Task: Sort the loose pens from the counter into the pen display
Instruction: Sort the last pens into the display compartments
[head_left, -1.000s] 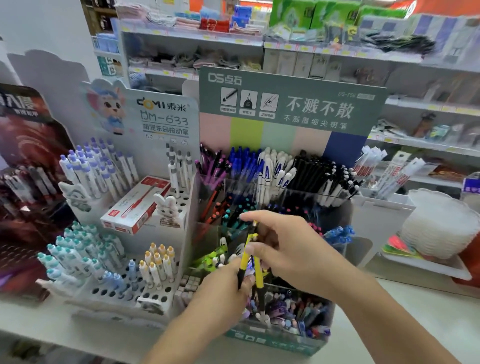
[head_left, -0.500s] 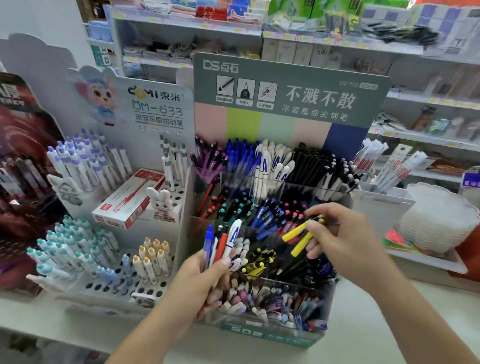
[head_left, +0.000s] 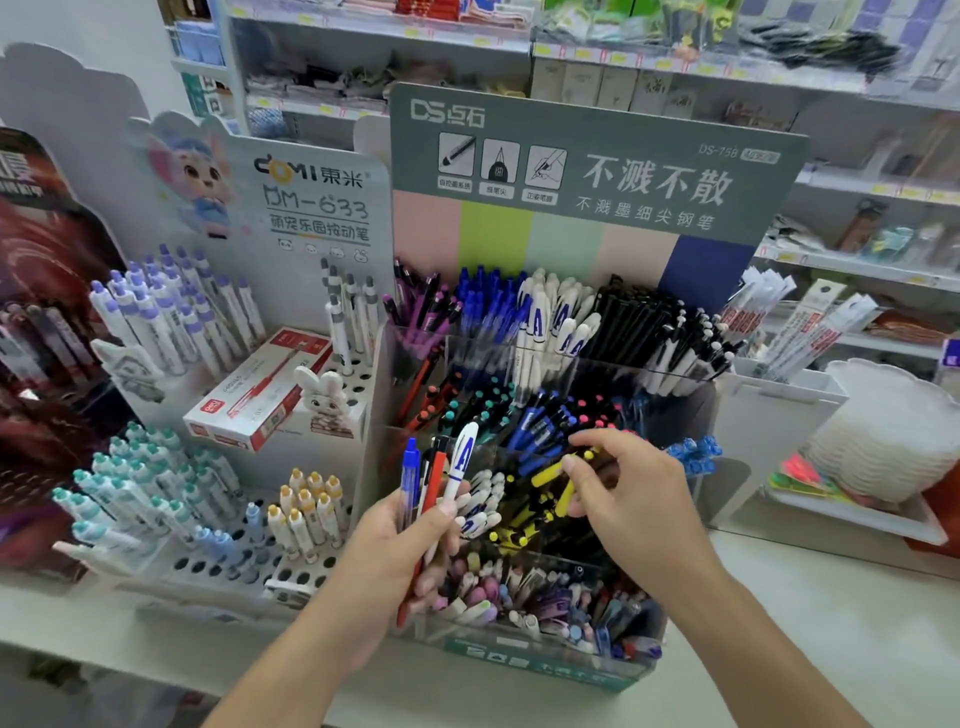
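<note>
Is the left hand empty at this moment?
No, the left hand grips a bunch of pens, among them a blue, a red and a white one.

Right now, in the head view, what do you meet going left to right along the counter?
Teal-capped pens → red pen box → left hand gripping a pen bundle → right hand pinching yellow pens → white plates.

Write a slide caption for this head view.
Right hand lowers yellow pens into the tiered pen display; left hand grips remaining pens.
</note>
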